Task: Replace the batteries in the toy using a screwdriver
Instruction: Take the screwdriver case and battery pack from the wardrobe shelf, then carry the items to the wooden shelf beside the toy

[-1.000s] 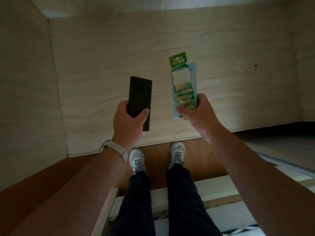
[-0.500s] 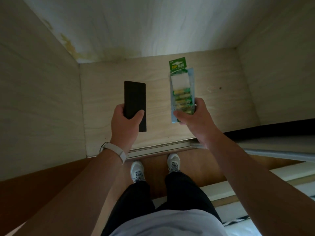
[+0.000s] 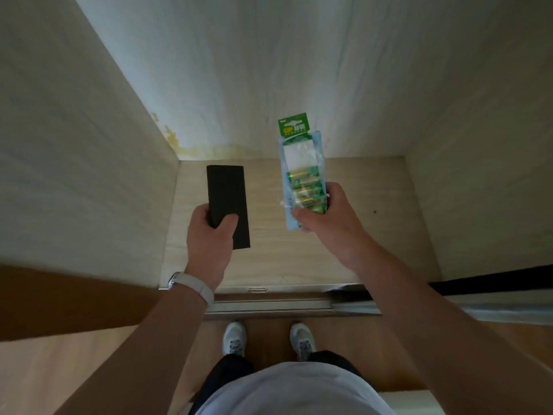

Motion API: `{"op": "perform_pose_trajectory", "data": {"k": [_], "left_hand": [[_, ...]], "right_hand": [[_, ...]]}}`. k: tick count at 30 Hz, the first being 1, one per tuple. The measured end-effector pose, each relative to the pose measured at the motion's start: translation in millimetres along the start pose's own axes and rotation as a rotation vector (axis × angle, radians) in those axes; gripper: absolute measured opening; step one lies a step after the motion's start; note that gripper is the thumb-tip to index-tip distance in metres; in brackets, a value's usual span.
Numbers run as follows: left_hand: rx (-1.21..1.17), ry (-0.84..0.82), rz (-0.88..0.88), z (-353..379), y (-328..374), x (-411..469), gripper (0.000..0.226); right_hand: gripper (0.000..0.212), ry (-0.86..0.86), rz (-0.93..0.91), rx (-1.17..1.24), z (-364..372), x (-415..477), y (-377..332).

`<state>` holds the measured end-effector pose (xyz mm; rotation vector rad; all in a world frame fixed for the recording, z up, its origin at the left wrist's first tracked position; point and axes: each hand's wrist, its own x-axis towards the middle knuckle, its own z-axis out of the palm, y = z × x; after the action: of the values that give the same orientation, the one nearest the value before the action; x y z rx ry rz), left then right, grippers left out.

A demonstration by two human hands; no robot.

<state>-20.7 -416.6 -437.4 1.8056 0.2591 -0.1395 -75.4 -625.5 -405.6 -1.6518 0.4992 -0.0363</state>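
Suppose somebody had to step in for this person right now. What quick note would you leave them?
Left hand: grips the lower end of a flat black box.
Right hand: pinches a battery pack by its lower end, with several batteries inside.
Both are held up over the floor of an open wooden cupboard.
Done: batteries are in hand.
Left: no toy or screwdriver is in view, so the whole swap remains.
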Motion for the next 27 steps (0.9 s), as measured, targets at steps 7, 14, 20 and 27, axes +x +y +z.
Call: {"op": "perform_pose_trajectory", "data": {"k": [7, 14, 20, 27], "left_hand": [[-0.100, 0.185, 0.033, -3.5, 31.9, -32.9, 0.024], [-0.142, 0.388, -0.035, -43.6, 20.4, -76.2, 0.025], [-0.207, 0.594, -0.092, -95.5, 2.2, -114.9, 0.036], [-0.312, 0.884, -0.090, -144.4, -13.2, -172.6, 0.020]], "right_hand": [[0.043, -0.176, -0.079, 0.015, -6.6, 11.1, -31.0], [0.043, -0.433, -0.098, 0.059, 33.3, -1.5, -40.6], [0.041, -0.704, -0.173, 0.001, 76.7, -23.2, -52.3], [0.046, -0.968, -0.303, -0.182, 131.5, -65.3, -62.5]]}}
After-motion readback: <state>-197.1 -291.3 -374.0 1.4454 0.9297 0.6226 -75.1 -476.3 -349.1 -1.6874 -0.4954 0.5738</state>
